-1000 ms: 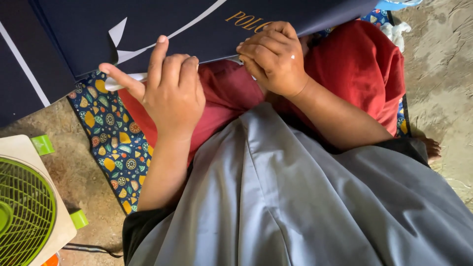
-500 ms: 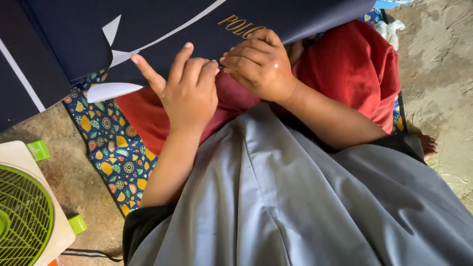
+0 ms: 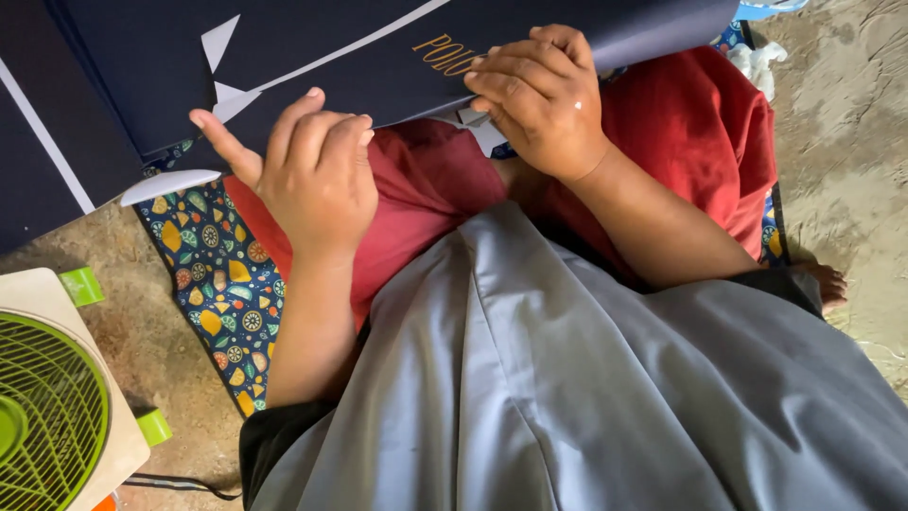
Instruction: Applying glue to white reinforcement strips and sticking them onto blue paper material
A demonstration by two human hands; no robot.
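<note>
A large dark navy cardboard sheet (image 3: 312, 57) with white edges and gold lettering lies across my lap, over red cloth (image 3: 700, 123). My right hand (image 3: 544, 99) grips its near edge, fingers curled over the top. My left hand (image 3: 307, 175) rests at the near edge further left, fingers bent, thumb stretched out toward a white flap (image 3: 170, 185); whether it pinches the sheet is unclear. A grey garment (image 3: 586, 397) covers my front.
A patterned blue mat (image 3: 222, 293) lies beneath me on the rough concrete floor (image 3: 842, 151). A cream fan with a green grille (image 3: 47, 416) stands at the lower left. Another dark sheet (image 3: 38, 161) lies at the left. A bare foot (image 3: 828, 279) shows at the right.
Both hands shifted along the sheet's near edge; my left hand's fingers curled in from a spread pose, and the sheet slid slightly.
</note>
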